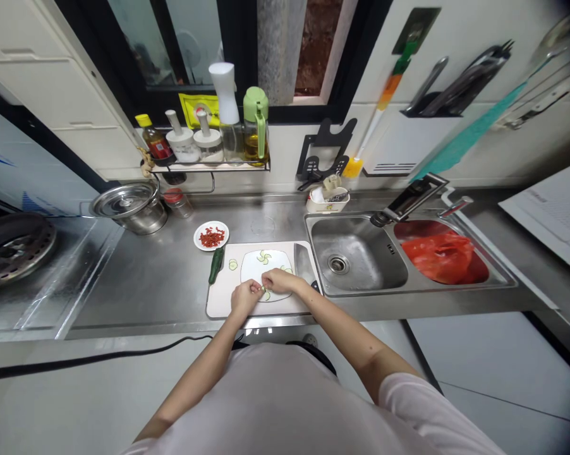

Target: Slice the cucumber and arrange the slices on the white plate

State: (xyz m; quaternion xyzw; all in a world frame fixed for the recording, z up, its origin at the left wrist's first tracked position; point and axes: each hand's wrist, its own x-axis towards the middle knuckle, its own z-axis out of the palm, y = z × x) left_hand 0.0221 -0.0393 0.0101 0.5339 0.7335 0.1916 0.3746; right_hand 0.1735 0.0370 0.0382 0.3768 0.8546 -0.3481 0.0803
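Observation:
A white plate (253, 265) lies on a pale cutting board (221, 303), with thin cucumber slices (264, 256) fanned out at its far edge and more near its right and front edges. Over the plate's front part, my left hand (246, 297) and my right hand (279, 281) meet, fingertips pinched around a small cucumber slice. My fingers partly hide that slice. A few loose cucumber slices (233, 265) rest on the board left of the plate. The remaining piece of cucumber (215, 265) leans along the board's left edge. A knife (306, 260) lies at the board's right side.
A small plate of red berries (212, 236) stands behind the cucumber. To the right is a steel sink (358, 253) with a red plastic bag (439, 256) in its second basin. A lidded pot (133, 208) stands at left, below a seasoning rack (212, 167).

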